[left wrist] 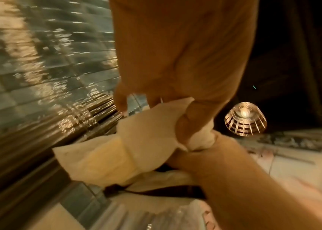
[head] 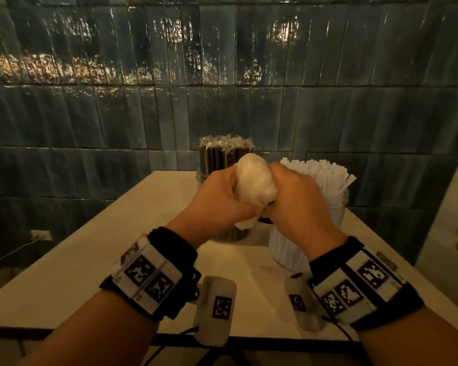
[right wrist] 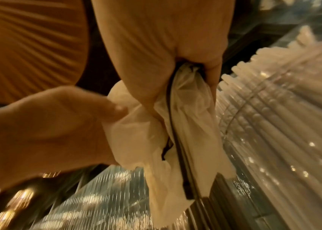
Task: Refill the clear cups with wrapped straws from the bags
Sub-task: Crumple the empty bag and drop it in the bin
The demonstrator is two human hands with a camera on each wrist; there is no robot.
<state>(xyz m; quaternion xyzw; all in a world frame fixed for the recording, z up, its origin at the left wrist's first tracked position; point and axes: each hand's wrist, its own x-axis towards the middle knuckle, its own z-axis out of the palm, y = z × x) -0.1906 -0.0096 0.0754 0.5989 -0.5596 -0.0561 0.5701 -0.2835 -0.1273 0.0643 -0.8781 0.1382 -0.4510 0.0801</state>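
Crumpled white bag (head: 255,180) bunched between both hands.

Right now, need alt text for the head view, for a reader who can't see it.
Both hands, left hand and right hand, crumple a white plastic bag above a pale table. Behind them stand a clear cup of dark wrapped straws and, to its right, a cup of white wrapped straws, against a dark tiled wall.

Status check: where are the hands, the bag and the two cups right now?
Both hands, left hand and right hand, grip the crumpled bag above the table. Cup of dark straws and cup of white straws look packed. Nothing in the way.
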